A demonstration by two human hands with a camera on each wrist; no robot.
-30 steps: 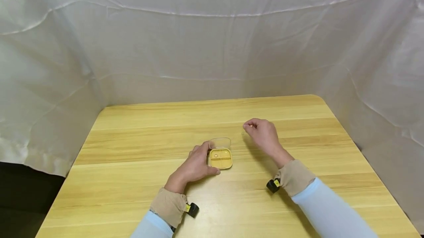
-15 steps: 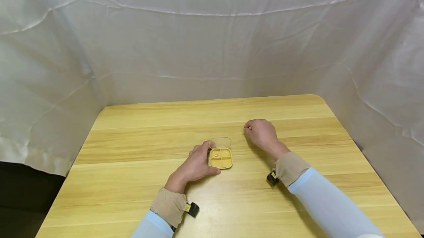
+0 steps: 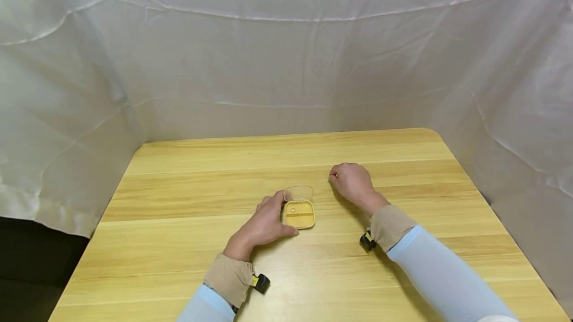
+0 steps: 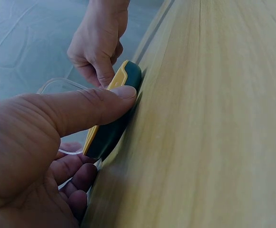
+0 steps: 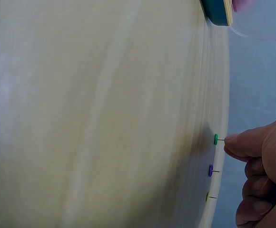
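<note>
- My left hand [image 3: 264,222] holds the small yellow box [image 3: 299,214] at its left side: the thumb presses on the near corner and the fingers curl at the far side, I think so that the box does not slide on the table [image 3: 179,187].
- The clear lid [image 3: 298,193] stands open behind the box, so the compartments are free from above.
- My right hand [image 3: 353,182] is to the right of the box and a little farther away, with the fingers curled down to the table.
- In the right wrist view the fingertips [image 5: 240,145] pinch the point of the green pin [image 5: 216,138], whose flat head rests on the wood.
- A purple pin [image 5: 210,170] and a yellow pin [image 5: 207,196] stand next to it in the same way, not touched.
- The box is square, yellow on top with a dark green base, divided in four; one compartment holds a small round thing, maybe a pin, but it is too small to be sure.
</note>
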